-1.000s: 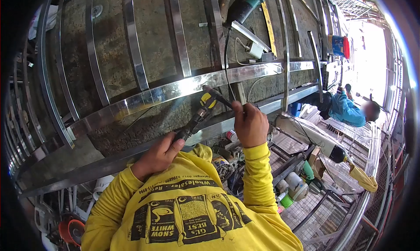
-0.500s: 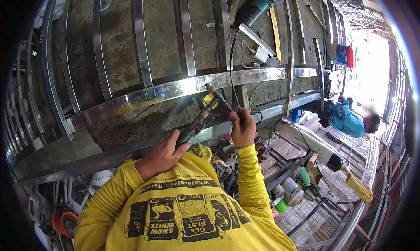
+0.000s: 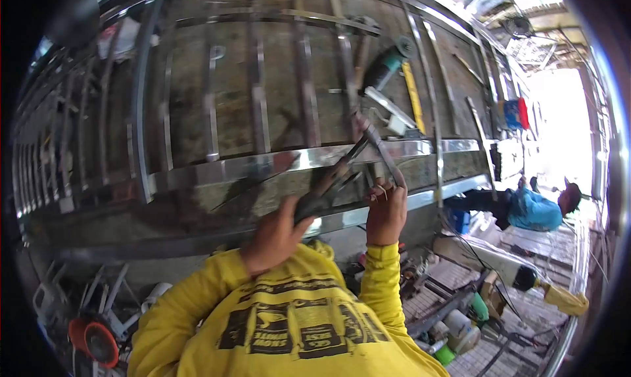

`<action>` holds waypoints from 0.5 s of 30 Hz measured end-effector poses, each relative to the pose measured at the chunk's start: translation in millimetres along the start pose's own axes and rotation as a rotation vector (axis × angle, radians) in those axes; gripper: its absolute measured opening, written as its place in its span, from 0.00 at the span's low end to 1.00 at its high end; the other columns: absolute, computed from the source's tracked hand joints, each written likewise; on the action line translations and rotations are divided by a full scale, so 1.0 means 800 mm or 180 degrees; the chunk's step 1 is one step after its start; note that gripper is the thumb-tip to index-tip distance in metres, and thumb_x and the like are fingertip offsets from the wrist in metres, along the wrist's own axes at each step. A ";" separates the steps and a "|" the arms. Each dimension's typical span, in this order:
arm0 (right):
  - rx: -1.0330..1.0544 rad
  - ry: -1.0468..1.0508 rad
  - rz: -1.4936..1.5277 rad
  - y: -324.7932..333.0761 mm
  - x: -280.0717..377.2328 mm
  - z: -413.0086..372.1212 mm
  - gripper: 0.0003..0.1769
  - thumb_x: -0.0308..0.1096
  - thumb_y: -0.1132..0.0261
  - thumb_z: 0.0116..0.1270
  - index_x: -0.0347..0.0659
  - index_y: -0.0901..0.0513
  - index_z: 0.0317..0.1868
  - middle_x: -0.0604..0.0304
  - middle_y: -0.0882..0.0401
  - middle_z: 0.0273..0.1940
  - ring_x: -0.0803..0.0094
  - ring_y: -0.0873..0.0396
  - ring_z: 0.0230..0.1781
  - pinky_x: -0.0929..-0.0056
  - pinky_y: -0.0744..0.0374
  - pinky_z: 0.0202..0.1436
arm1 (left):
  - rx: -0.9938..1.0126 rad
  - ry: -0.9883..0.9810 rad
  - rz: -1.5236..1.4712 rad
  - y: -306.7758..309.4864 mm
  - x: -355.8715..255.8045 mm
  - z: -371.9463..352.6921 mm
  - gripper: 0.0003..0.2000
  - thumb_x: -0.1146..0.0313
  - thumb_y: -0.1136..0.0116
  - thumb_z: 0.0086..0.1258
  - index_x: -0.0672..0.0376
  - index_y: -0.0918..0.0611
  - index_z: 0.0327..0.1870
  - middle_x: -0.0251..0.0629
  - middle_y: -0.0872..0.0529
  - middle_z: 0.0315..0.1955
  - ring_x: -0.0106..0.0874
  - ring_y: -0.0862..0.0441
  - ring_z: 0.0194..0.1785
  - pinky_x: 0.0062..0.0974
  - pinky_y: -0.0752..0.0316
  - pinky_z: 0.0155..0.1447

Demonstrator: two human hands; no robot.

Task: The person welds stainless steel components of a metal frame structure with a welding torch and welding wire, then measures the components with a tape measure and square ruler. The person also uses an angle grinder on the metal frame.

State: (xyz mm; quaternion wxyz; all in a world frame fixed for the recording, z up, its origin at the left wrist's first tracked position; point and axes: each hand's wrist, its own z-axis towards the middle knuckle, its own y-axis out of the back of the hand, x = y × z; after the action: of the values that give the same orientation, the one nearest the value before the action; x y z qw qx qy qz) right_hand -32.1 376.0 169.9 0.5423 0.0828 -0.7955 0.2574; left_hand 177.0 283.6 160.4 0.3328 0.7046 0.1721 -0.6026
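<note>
My left hand (image 3: 279,237) is closed round the dark handle of a TIG welding torch (image 3: 323,191), blurred by motion. The torch points away from me, its head over a shiny metal bar (image 3: 256,165) of the frame. From the head, a long back cap (image 3: 384,152) slants down to my right hand (image 3: 386,214). My right fingers are bent and pinched at the cap's lower end. Both hands are in front of my yellow shirt (image 3: 289,298), near the closer metal rail (image 3: 351,217).
An angle grinder (image 3: 389,63) lies beyond the bar, beside a yellow strip (image 3: 413,97). Upright metal bars (image 3: 257,81) cross the worktop. A person in blue (image 3: 531,209) is at the right. Below are a gas cylinder (image 3: 483,257) and an orange round object (image 3: 98,343).
The view has shifted, so the frame sits lower and further right. Both hands stay on the torch; its head has tilted, and my right fingers are bent more around the cap's end.
</note>
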 end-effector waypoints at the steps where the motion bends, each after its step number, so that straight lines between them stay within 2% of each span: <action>1: 0.0388 -0.0145 0.0150 -0.019 -0.007 -0.030 0.28 0.41 0.43 0.78 0.33 0.35 0.71 0.58 0.22 0.47 0.76 0.25 0.41 0.73 0.23 0.45 | 0.0063 0.0118 -0.0189 -0.007 -0.004 0.001 0.24 0.62 0.39 0.73 0.65 0.32 0.62 0.51 0.15 0.29 0.53 0.14 0.31 0.42 0.21 0.33; 2: 0.0762 -0.0293 0.0249 -0.028 -0.018 -0.063 0.30 0.41 0.43 0.78 0.33 0.37 0.72 0.58 0.23 0.50 0.75 0.24 0.43 0.72 0.22 0.48 | 0.0234 -0.0012 -0.0022 -0.013 -0.010 -0.006 0.26 0.62 0.39 0.73 0.65 0.34 0.64 0.52 0.15 0.32 0.52 0.15 0.34 0.41 0.20 0.38; 3: 0.0848 -0.0189 0.0039 -0.023 -0.039 -0.091 0.31 0.40 0.44 0.78 0.32 0.39 0.74 0.53 0.22 0.55 0.71 0.22 0.48 0.70 0.22 0.53 | 0.0423 -0.0143 0.0113 -0.018 -0.014 -0.014 0.28 0.62 0.40 0.73 0.66 0.35 0.67 0.53 0.15 0.35 0.51 0.15 0.37 0.40 0.20 0.42; 4: 0.0394 0.0207 -0.0896 -0.023 -0.047 -0.108 0.28 0.40 0.46 0.80 0.32 0.38 0.72 0.50 0.23 0.60 0.67 0.22 0.54 0.68 0.24 0.59 | 0.0455 -0.0601 0.0217 -0.019 -0.016 -0.020 0.28 0.62 0.40 0.73 0.66 0.35 0.68 0.54 0.16 0.37 0.50 0.16 0.39 0.40 0.20 0.44; 6: 0.0151 0.0582 -0.1027 -0.026 -0.026 -0.126 0.30 0.38 0.45 0.79 0.34 0.40 0.74 0.47 0.23 0.58 0.67 0.21 0.49 0.68 0.21 0.54 | 0.0528 -0.1543 0.0437 -0.009 -0.018 -0.031 0.30 0.60 0.40 0.72 0.65 0.35 0.69 0.54 0.17 0.41 0.47 0.17 0.43 0.41 0.20 0.49; 7: 0.0122 0.0469 -0.0620 -0.025 -0.012 -0.137 0.28 0.37 0.46 0.79 0.36 0.40 0.74 0.47 0.23 0.56 0.65 0.20 0.47 0.65 0.19 0.50 | 0.0968 -0.1514 0.0569 0.003 -0.020 -0.044 0.25 0.60 0.41 0.72 0.64 0.29 0.65 0.52 0.18 0.44 0.46 0.18 0.49 0.41 0.22 0.55; 8: -0.0219 0.0448 -0.0355 -0.023 -0.005 -0.145 0.27 0.33 0.46 0.77 0.38 0.40 0.73 0.46 0.22 0.52 0.65 0.19 0.41 0.67 0.16 0.40 | 0.1099 -0.1283 0.0556 0.010 -0.006 -0.055 0.22 0.61 0.41 0.72 0.64 0.26 0.61 0.51 0.18 0.43 0.46 0.18 0.48 0.42 0.22 0.55; 10: -0.0166 0.0574 -0.0193 0.005 0.011 -0.161 0.25 0.33 0.48 0.76 0.38 0.39 0.71 0.47 0.22 0.49 0.68 0.21 0.30 0.73 0.21 0.24 | 0.1415 -0.0879 0.0533 0.025 0.042 -0.061 0.17 0.62 0.42 0.72 0.64 0.21 0.54 0.49 0.17 0.41 0.46 0.18 0.47 0.43 0.22 0.54; 12: -0.0211 0.0414 -0.0026 0.045 0.037 -0.187 0.25 0.35 0.48 0.76 0.38 0.38 0.70 0.48 0.22 0.45 0.70 0.25 0.23 0.75 0.28 0.17 | 0.0926 -0.0504 0.1616 0.051 0.092 -0.043 0.11 0.64 0.43 0.72 0.62 0.18 0.45 0.47 0.17 0.40 0.46 0.18 0.47 0.42 0.22 0.51; 13: -0.0209 0.0306 0.0075 0.053 0.039 -0.200 0.25 0.36 0.49 0.76 0.38 0.38 0.69 0.49 0.22 0.43 0.71 0.27 0.20 0.76 0.31 0.13 | 0.0670 -0.0307 0.1617 0.065 0.111 -0.042 0.11 0.64 0.42 0.72 0.62 0.17 0.44 0.48 0.17 0.40 0.47 0.18 0.47 0.43 0.22 0.50; 14: -0.0823 0.0832 0.0177 0.011 0.051 -0.216 0.24 0.40 0.50 0.77 0.38 0.37 0.68 0.54 0.24 0.32 0.72 0.32 0.14 0.76 0.35 0.11 | 0.0388 -0.0106 0.1631 0.079 0.127 -0.044 0.10 0.64 0.42 0.71 0.62 0.17 0.42 0.48 0.17 0.40 0.49 0.18 0.47 0.43 0.23 0.49; 15: -0.0837 0.0798 0.0135 0.030 0.059 -0.231 0.26 0.40 0.49 0.77 0.40 0.39 0.70 0.54 0.23 0.33 0.73 0.33 0.14 0.77 0.35 0.11 | 0.0385 -0.0065 0.1615 0.089 0.137 -0.053 0.10 0.64 0.43 0.71 0.62 0.18 0.41 0.49 0.17 0.39 0.49 0.18 0.45 0.44 0.22 0.49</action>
State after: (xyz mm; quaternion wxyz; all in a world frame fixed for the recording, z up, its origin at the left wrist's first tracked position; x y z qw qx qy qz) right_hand 91.1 495.8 257.0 0.6378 -0.0385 -0.7500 0.1709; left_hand 277.5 243.9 75.2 0.4322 0.7378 -0.0498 -0.5161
